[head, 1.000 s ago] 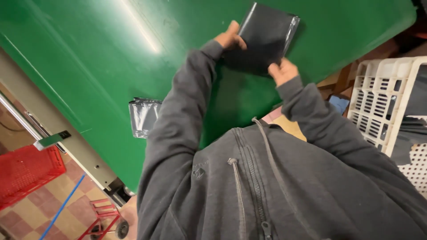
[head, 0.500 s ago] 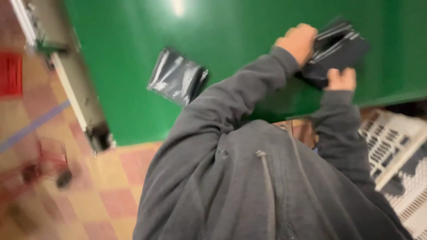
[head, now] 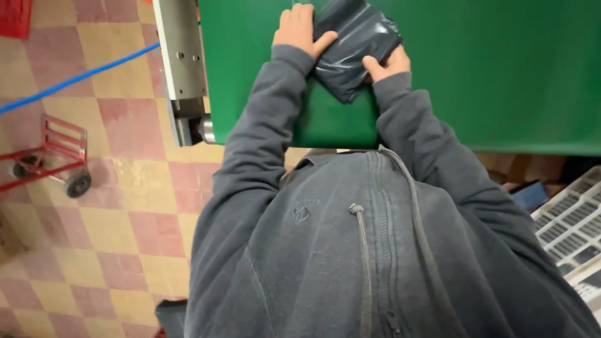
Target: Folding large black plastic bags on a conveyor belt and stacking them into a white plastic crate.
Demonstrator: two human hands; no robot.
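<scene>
A dark grey plastic mailer bag (head: 354,44) lies on the green conveyor belt (head: 488,75) at the top middle of the head view. My left hand (head: 299,30) grips the bag's left edge, thumb pressed on top. My right hand (head: 387,64) holds its lower right corner, fingers partly tucked under the plastic. Both grey sleeves reach up from my hooded jacket, which fills the lower half of the view. The bag is crumpled and bulges as if something is inside.
The belt's grey metal frame and end roller (head: 181,81) stand at the left. A red hand truck (head: 56,156) sits on the checkered floor, crossed by a blue line (head: 75,78). White plastic crates (head: 573,225) are at the lower right.
The view has swung so the belt end is now left of my arms. A second shiny bag seen earlier on the belt is out of view. Both hands still hold the dark bag.
</scene>
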